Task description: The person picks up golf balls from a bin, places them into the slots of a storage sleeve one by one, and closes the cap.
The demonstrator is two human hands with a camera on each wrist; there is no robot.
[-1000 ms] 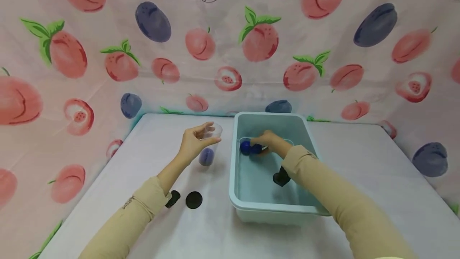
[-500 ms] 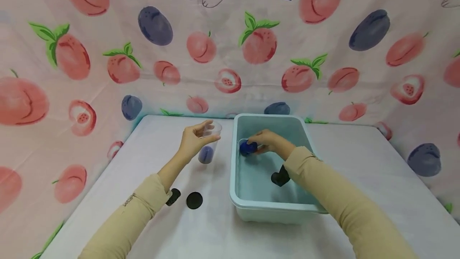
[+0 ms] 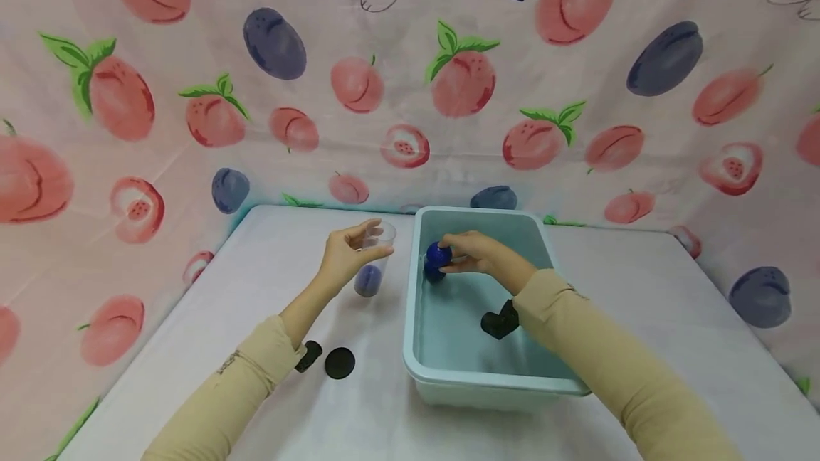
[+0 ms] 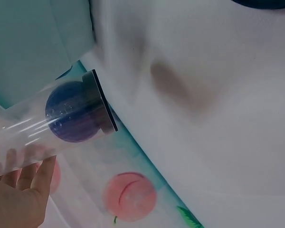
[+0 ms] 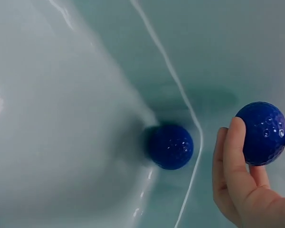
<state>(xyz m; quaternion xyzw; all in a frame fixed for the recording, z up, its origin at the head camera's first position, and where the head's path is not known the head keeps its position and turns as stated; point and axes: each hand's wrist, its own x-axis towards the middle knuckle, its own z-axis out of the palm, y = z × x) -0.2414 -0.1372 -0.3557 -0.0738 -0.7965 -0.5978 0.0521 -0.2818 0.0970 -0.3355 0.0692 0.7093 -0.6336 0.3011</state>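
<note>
My left hand [image 3: 339, 256] grips a clear plastic tube [image 3: 382, 235] near its rim, above the table left of the bin. Inside, at the bottom, sits a blue golf ball [image 3: 368, 281]. A black cap [image 4: 99, 100] closes that lower end in the left wrist view. Over the far left part of the pale blue bin [image 3: 410, 319], my right hand [image 3: 482, 253] pinches another blue golf ball [image 5: 263, 135] between thumb and fingertips. Below it, one more blue golf ball [image 5: 171, 147] lies on the bin floor, by the wall.
Two dark pieces [image 3: 501, 322] lie together on the bin floor, partly behind my right sleeve. On the white table, a black disc [image 3: 339, 363] rests beside a small black object [image 3: 310, 356], partly covered by my left sleeve. A fruit-print cloth [image 3: 359, 148] hangs behind the table.
My right hand has lifted a golf ball off the bin floor and moved slightly left, leaving the other ball beneath. The left hand with the tube has stayed nearly in place.
</note>
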